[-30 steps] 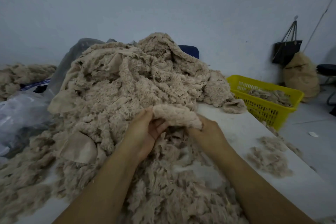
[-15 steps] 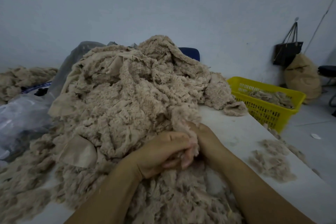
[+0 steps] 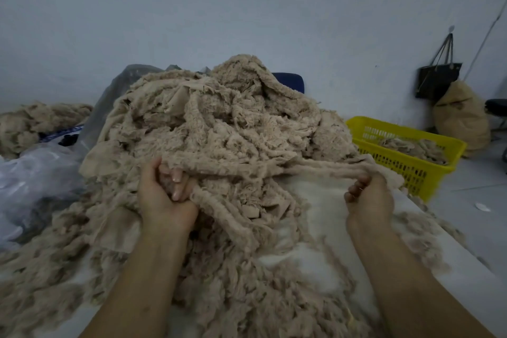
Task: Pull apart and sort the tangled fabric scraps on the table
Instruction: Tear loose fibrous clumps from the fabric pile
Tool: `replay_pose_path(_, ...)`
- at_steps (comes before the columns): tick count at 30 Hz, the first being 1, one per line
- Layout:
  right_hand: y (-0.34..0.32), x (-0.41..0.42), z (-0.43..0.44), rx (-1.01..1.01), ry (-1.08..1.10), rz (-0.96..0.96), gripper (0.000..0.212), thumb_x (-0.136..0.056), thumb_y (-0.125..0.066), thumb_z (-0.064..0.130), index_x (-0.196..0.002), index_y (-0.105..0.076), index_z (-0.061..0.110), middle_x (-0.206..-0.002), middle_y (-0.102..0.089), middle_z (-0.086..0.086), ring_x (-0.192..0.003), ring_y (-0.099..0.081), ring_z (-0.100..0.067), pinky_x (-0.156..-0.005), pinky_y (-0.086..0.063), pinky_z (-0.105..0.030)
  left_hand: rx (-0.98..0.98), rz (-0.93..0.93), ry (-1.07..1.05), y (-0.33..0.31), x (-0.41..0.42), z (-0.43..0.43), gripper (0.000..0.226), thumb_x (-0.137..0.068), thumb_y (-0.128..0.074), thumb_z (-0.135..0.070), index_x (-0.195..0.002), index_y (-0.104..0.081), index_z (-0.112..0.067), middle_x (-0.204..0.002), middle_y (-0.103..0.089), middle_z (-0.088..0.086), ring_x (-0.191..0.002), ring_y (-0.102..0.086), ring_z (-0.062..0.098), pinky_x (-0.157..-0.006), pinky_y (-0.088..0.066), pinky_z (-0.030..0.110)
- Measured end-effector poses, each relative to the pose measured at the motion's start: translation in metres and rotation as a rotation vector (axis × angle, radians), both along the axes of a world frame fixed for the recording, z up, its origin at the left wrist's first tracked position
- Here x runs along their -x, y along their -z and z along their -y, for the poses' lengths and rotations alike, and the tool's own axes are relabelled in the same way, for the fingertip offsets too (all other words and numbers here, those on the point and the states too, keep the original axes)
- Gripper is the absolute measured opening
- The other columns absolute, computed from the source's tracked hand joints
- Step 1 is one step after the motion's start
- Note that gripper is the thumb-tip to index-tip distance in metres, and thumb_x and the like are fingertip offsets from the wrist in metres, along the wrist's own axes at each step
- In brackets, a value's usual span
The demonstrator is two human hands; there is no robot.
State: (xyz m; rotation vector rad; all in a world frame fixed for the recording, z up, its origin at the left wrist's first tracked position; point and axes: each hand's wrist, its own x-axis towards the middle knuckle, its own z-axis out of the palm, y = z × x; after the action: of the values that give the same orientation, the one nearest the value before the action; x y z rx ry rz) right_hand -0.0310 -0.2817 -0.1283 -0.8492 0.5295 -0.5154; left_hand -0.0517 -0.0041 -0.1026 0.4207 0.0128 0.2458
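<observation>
Holding a long fuzzy strip (image 3: pixel 274 170) taut above the near table (image 3: pixel 318 186): left end wrapped in curled fingers (image 3: pixel 177 192) of the left hand (image 3: pixel 164 200), right end pinched in curled fingers (image 3: pixel 356 188) of the right hand (image 3: pixel 369 197). Just behind, heaped across the table, the tangled scrap pile (image 3: pixel 219 123). At far right, a yellow basket (image 3: pixel 411 167) with more scraps.
</observation>
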Motion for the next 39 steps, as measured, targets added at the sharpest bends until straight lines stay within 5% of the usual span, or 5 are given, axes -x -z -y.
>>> replay_pose_path(8, 0.005, 0.013, -0.04, 0.721, -0.773, 0.09, 0.053, -0.077, -0.052, 0.075, -0.092, -0.074, 0.03, -0.086, -0.073, 0.005, -0.067, -0.067, -0.014, -0.06, -0.051, -0.029, -0.274, 0.132, 0.289, 0.003, 0.005, 0.024, 0.043, -0.086, -0.057, -0.028, -0.045, -0.048, -0.017, -0.04, -0.044, 0.0, -0.026, -0.025, 0.006, -0.034, -0.017, 0.019)
replay_pose_path(13, 0.021, 0.015, -0.059, 1.371, -0.711, 0.331, 0.028, -0.098, -0.058, 0.035, -0.115, -0.049, 0.055, -0.123, -0.042, 0.037, -0.111, -0.043, 0.021, -0.089, -0.038, -0.004, -0.536, 0.175, 0.533, 0.01, 0.013, 0.036, 0.047, -0.08, -0.065, -0.034, -0.039, -0.053, -0.014, -0.036, -0.05, 0.006, -0.023, -0.029, 0.007, -0.036, -0.023, 0.017)
replay_pose_path(21, 0.004, 0.025, -0.049, 1.166, -0.316, 0.317, 0.027, -0.104, -0.045, 0.02, -0.085, -0.051, 0.038, -0.07, -0.054, 0.005, -0.056, -0.048, -0.005, -0.049, -0.033, -0.013, -0.893, -0.019, 0.505, 0.011, 0.012, 0.046, 0.057, -0.074, -0.074, -0.052, -0.04, -0.049, -0.013, -0.052, -0.059, 0.012, -0.032, -0.042, 0.012, -0.039, -0.035, 0.019)
replay_pose_path(27, 0.0, 0.037, -0.07, 1.578, -0.474, 0.565, 0.023, -0.1, -0.045, 0.025, -0.103, -0.066, 0.014, -0.093, -0.054, 0.017, -0.083, -0.048, 0.009, -0.073, -0.037, -0.009, -0.981, -0.128, 0.516, 0.01, 0.01, 0.058, 0.063, -0.087, -0.055, -0.063, -0.107, -0.075, -0.007, -0.108, -0.073, 0.019, -0.102, -0.071, 0.02, -0.088, -0.057, 0.033)
replay_pose_path(39, 0.01, 0.034, -0.071, 1.636, -0.677, 0.472, 0.02, -0.099, -0.054, 0.027, -0.083, -0.056, 0.017, -0.08, -0.044, 0.014, -0.073, -0.046, -0.003, -0.064, -0.036, -0.019, -0.579, -0.274, 0.324, 0.009, 0.007, 0.057, 0.033, -0.103, -0.051, -0.028, -0.127, -0.061, -0.008, -0.109, -0.073, 0.016, -0.087, -0.074, 0.026, -0.062, -0.06, 0.033)
